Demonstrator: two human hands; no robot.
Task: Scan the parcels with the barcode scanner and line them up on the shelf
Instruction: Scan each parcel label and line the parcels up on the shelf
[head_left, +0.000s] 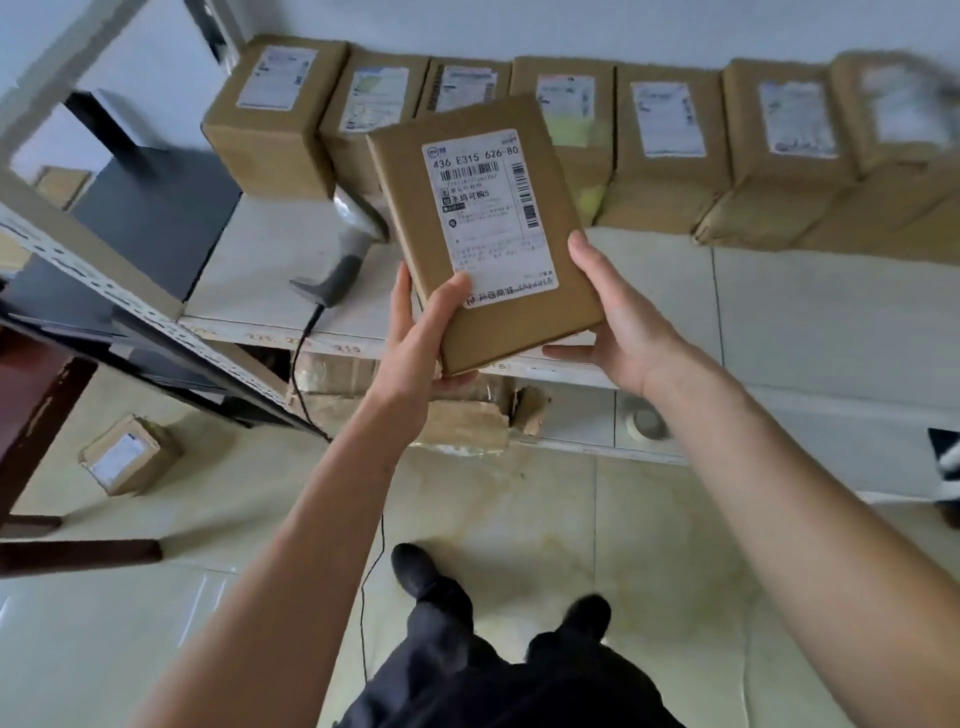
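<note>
1. A flat brown parcel (485, 228) is held up in the air in front of the shelf (779, 312). Its white label (488, 218) faces the camera. The top line of the label reads "436 E315 626-80", and there are barcodes under it.
2. The left hand (421, 332) grips the parcel's lower left corner. Its thumb lies across the front, on the bottom edge of the label, and its fingers are curled behind the box.
3. The right hand (618, 322) holds the lower right side. Its thumb presses the right edge and its fingers reach under the bottom.
4. The two hands are apart, one on each side of the parcel.
5. The barcode scanner (345, 249) lies on the shelf just left of the held parcel. No hand touches it. Its black cord (311, 374) hangs over the front edge and runs down to the floor.
6. A row of brown boxes (670, 145) stands along the back of the shelf against the wall. They touch side by side and each has a white label on the front. The right end of the row is blurred.
7. On the lower shelf there is a torn cardboard box (457, 415) and a roll of tape (647, 423).
8. One small parcel on the floor (130, 454) sits far to the left, well apart from the shelf.
9. The person's dark trousers and black shoes (415, 569) show at the bottom, on pale floor tiles.
</note>
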